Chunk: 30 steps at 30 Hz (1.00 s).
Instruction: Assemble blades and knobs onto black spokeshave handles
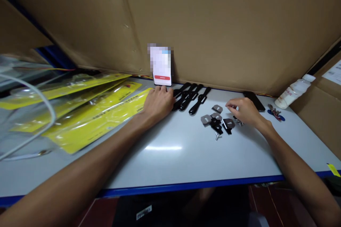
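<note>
My left hand [159, 102] rests at the left end of a row of black handles [197, 104]. Its fingers are curled down, with the tips hidden, so whether it grips a handle cannot be made out. My right hand [243, 109] hovers low over the table's right part, fingers bent together; something dark shows under them, too small to name. Just left of it lie flat grey metal plates [206, 120] with slots. Black toothed pieces [217, 127] lie among them, with silver screws [218, 136] in front. More small silver pieces [239, 123] lie beneath my right hand.
Yellow cards in clear plastic packaging [87, 127] cover the left side, with a white cable [45, 99] across them. A lit phone [162, 65] leans against the cardboard wall [213, 25]. At right are a dark phone [254, 101], keys [275, 112] and a tilted bottle [293, 92].
</note>
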### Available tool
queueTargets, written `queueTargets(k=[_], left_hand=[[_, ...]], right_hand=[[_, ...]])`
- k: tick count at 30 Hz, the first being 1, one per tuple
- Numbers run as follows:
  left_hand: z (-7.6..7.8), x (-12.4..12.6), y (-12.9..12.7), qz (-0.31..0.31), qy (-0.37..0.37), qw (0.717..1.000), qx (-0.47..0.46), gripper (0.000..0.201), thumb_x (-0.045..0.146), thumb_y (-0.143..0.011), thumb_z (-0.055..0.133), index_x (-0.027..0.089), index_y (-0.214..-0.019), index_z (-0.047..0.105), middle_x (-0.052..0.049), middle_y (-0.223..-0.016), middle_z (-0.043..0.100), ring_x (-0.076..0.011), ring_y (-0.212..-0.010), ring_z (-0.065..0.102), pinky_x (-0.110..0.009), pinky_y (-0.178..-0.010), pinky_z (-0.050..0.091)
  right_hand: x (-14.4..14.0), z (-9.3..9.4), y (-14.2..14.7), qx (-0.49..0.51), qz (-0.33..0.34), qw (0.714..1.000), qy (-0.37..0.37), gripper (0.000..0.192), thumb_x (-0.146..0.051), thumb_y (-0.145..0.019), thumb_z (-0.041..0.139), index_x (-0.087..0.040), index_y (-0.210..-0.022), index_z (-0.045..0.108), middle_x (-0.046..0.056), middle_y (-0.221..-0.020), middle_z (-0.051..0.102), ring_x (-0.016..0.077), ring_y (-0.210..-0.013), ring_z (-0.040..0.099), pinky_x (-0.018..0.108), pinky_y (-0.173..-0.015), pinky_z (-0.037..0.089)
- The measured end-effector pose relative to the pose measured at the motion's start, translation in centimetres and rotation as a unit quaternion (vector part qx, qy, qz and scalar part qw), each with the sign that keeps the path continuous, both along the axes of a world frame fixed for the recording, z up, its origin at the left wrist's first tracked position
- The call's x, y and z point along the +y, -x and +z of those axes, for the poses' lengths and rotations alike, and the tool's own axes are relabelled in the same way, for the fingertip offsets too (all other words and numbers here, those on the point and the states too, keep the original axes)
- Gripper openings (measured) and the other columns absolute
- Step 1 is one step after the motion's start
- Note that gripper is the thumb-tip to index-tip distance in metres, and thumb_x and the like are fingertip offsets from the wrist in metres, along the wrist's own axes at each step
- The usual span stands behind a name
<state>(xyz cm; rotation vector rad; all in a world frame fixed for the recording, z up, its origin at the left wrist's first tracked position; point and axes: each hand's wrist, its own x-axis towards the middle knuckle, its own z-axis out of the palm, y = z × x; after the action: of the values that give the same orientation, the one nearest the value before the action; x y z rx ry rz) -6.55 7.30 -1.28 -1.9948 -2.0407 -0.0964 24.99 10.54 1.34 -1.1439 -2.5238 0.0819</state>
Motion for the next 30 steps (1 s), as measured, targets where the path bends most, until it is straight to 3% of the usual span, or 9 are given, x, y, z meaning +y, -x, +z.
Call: queueTargets(k=[14, 20, 22, 23, 24, 25, 27, 28, 30], left_hand=[[-0.3, 0.4, -0.7, 0.036, 0.056, 0.99, -0.122, 0.033, 0.028, -0.093, 0.042, 0.009, -0.107, 0.065, -0.026, -0.104, 0.072, -0.039, -0.1, 0.067, -0.043, -0.079, 0.047], [1.5, -0.9, -0.8, 0.042, 0.008, 0.988, -0.146, 0.026, 0.025, -0.092, 0.044, 0.009, -0.103, 0.062, -0.025, -0.098, 0.072, -0.0366, -0.09, 0.068, -0.04, -0.073, 0.046], [2.3, -1.3, -1.3, 0.041, -0.046, 0.971, -0.231, 0.023, 0.029, -0.094, 0.041, 0.014, -0.093, 0.059, -0.018, -0.085, 0.07, -0.0314, -0.081, 0.066, -0.037, -0.068, 0.045], [2.7, -1.5, -1.7, 0.024, -0.069, 0.946, -0.315, 0.022, 0.029, -0.095, 0.04, 0.017, -0.086, 0.056, -0.012, -0.076, 0.066, -0.0267, -0.074, 0.064, -0.033, -0.064, 0.043], [2.9, -1.7, -2.3, -0.005, -0.084, 0.903, -0.421, 0.021, 0.028, -0.095, 0.041, 0.019, -0.079, 0.051, -0.006, -0.068, 0.059, -0.0215, -0.066, 0.059, -0.03, -0.06, 0.042], [3.1, -1.9, -2.9, -0.048, -0.073, 0.836, -0.541, 0.022, 0.024, -0.095, 0.041, 0.021, -0.074, 0.047, -0.001, -0.061, 0.051, -0.0163, -0.058, 0.053, -0.026, -0.055, 0.039], [3.3, -2.5, -4.2, -0.096, 0.004, 0.656, -0.749, 0.022, 0.017, -0.094, 0.038, 0.021, -0.073, 0.042, 0.006, -0.055, 0.037, -0.0095, -0.045, 0.038, -0.021, -0.046, 0.032], [3.2, -2.8, -4.8, -0.096, 0.05, 0.58, -0.807, 0.021, 0.014, -0.093, 0.039, 0.02, -0.073, 0.043, 0.009, -0.053, 0.03, -0.0072, -0.04, 0.029, -0.019, -0.041, 0.025], [3.0, -3.3, -5.6, -0.058, 0.152, 0.458, -0.874, 0.025, 0.014, -0.095, 0.035, 0.019, -0.072, 0.044, 0.011, -0.05, 0.021, -0.0053, -0.036, 0.017, -0.018, -0.036, 0.015]], right_hand=[[1.6, -1.2, -0.8, 0.03, -0.041, 0.998, -0.025, 0.019, -0.019, -0.087, 0.059, -0.02, -0.091, 0.077, 0.003, -0.076, 0.074, 0.0154, -0.067, 0.063, 0.025, -0.067, 0.041], [1.0, -1.2, -0.2, 0.06, -0.035, 0.998, -0.01, 0.019, -0.019, -0.087, 0.058, -0.019, -0.089, 0.077, 0.002, -0.071, 0.071, 0.0143, -0.062, 0.059, 0.025, -0.063, 0.039], [0.5, -1.3, 0.3, 0.06, -0.008, 0.998, 0.028, 0.018, -0.021, -0.087, 0.059, -0.02, -0.089, 0.077, 0.001, -0.072, 0.072, 0.0142, -0.064, 0.059, 0.025, -0.064, 0.04], [0.3, -1.3, 0.5, 0.056, 0.005, 0.997, 0.047, 0.018, -0.021, -0.087, 0.06, -0.02, -0.089, 0.077, 0.001, -0.074, 0.072, 0.0143, -0.065, 0.06, 0.025, -0.065, 0.04], [0.1, -1.4, 0.6, 0.048, 0.012, 0.997, 0.062, 0.017, -0.021, -0.087, 0.06, -0.021, -0.088, 0.077, 0.001, -0.077, 0.073, 0.0144, -0.068, 0.061, 0.025, -0.065, 0.04], [0.0, -1.4, 0.7, 0.038, 0.012, 0.997, 0.069, 0.016, -0.021, -0.087, 0.06, -0.022, -0.088, 0.077, 0.001, -0.079, 0.074, 0.0147, -0.069, 0.061, 0.025, -0.066, 0.04], [0.0, -1.4, 0.7, 0.016, -0.011, 0.998, 0.061, 0.015, -0.019, -0.086, 0.061, -0.022, -0.086, 0.076, 0.002, -0.081, 0.074, 0.0151, -0.071, 0.061, 0.026, -0.066, 0.039], [0.0, -1.3, 0.6, 0.006, -0.025, 0.998, 0.057, 0.015, -0.019, -0.086, 0.061, -0.022, -0.086, 0.076, 0.002, -0.08, 0.074, 0.0151, -0.071, 0.061, 0.026, -0.066, 0.039], [0.0, -0.8, 0.3, -0.011, -0.038, 0.997, 0.071, 0.015, -0.018, -0.085, 0.061, -0.022, -0.088, 0.075, 0.001, -0.079, 0.072, 0.0147, -0.07, 0.06, 0.026, -0.065, 0.038]])
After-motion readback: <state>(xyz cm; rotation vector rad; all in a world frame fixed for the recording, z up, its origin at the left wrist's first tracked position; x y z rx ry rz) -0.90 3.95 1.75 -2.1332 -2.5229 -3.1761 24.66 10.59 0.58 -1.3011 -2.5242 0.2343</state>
